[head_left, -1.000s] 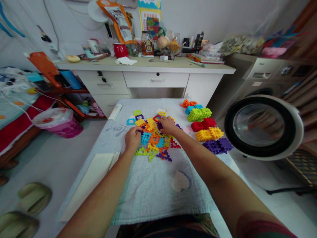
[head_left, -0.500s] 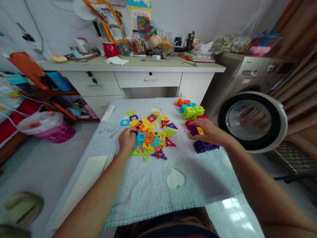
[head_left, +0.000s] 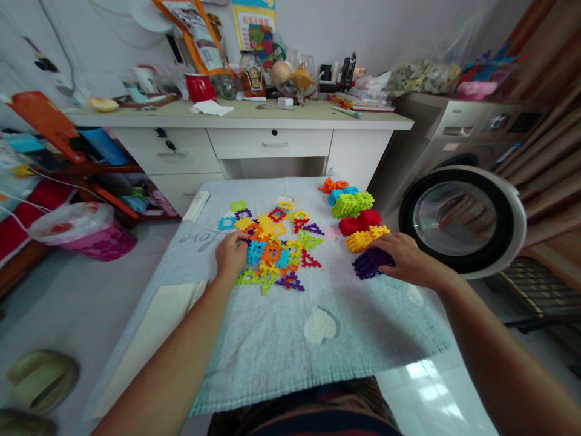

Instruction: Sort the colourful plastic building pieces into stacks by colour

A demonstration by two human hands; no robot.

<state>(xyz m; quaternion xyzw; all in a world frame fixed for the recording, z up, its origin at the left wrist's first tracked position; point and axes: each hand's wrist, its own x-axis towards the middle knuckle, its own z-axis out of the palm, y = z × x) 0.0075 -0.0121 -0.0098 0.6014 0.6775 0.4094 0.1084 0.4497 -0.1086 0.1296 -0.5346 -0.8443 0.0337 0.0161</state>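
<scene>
A heap of flat plastic pieces in mixed colours [head_left: 272, 245] lies in the middle of a pale towel [head_left: 272, 339] spread over a small table. My left hand [head_left: 230, 254] rests curled on the heap's left edge, fingers on the pieces. Along the towel's right side run sorted stacks: orange [head_left: 333, 184], blue [head_left: 338, 195], green [head_left: 353, 204], red [head_left: 361, 221], yellow [head_left: 363, 238] and purple [head_left: 368, 263]. My right hand [head_left: 403, 259] lies on the purple stack, fingers closed over its right part.
A white desk [head_left: 272, 136] cluttered with a red mug, jars and books stands behind the table. A washing machine with its round door [head_left: 460, 221] open is at the right. A pink bin [head_left: 86, 233] and slippers [head_left: 43, 378] sit on the floor at left.
My right hand left the mixed heap, passed over the yellow stack with a purple piece and now rests on the purple stack. My left hand stayed on the heap.
</scene>
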